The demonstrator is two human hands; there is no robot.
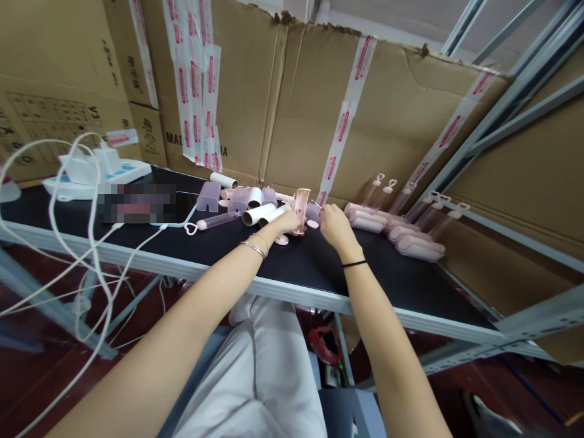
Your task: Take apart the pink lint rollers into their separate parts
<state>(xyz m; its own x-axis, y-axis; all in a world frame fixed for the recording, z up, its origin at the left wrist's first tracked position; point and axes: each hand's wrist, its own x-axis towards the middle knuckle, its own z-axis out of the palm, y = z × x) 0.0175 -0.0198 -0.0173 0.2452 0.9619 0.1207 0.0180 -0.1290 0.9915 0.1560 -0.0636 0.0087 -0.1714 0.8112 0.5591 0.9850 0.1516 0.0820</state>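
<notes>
My left hand (286, 222) is closed around the base of an upright pink plastic holder (302, 208) on the black table (205, 249). My right hand (334, 226) is pinched next to a purple piece (312, 212) just right of the holder; what its fingers hold is too small to make out. White paper rolls (258, 214) and purple covers (208, 197) lie in a heap just left of my hands. A small pink round disc (281, 240) rests on the table under my left wrist.
Several pink cases (417, 247) and pink handled rollers (429, 210) are lined up at the right of the table. White cables (82, 243) and a white device (98, 169) sit at the left. Taped cardboard (283, 109) walls the back; metal shelf rails (511, 91) stand at right.
</notes>
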